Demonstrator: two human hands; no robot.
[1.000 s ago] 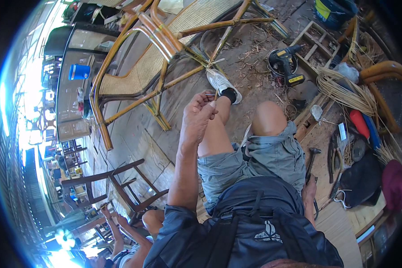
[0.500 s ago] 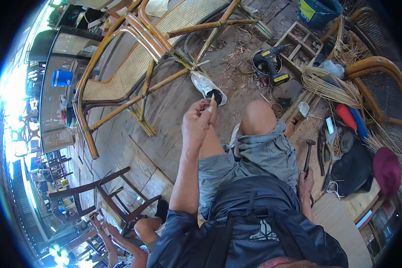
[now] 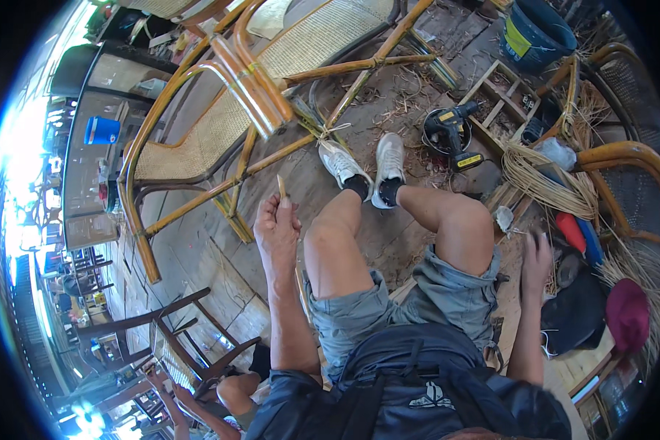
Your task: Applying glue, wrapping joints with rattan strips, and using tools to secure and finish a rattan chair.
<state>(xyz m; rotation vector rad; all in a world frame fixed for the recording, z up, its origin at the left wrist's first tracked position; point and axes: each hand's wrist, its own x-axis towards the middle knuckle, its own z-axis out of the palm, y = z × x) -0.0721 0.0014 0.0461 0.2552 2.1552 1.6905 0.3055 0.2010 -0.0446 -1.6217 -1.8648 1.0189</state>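
A short, flat, pale strip with a pointed tip (image 3: pixel 281 185) sticks up between the thumb and fingers of my left hand (image 3: pixel 277 226), which is closed on it. It looks like a sliver of cane or wood. My right hand (image 3: pixel 537 260) is smeared by motion beside the tools at the right, so its fingers cannot be made out. The hammer is not clearly visible. Ahead of me lies a rattan chair (image 3: pixel 205 139) with a woven cane seat. Pale binding strands (image 3: pixel 325 133) are tied around its joint, close to my shoes.
A cordless drill (image 3: pixel 455 136) rests on a round container, near a divided wooden box (image 3: pixel 502 95) and a dark bucket (image 3: pixel 539 37). Coiled cane (image 3: pixel 546 180), a red-handled tool (image 3: pixel 570 232) and a maroon cap (image 3: pixel 628 309) lie rightward. Another person's arms (image 3: pixel 187 407) show lower left.
My left hand has drawn back leftward with the strip. My right hand has risen from beside my hip toward the tools; the hammer it held no longer shows clearly. My knees have spread.
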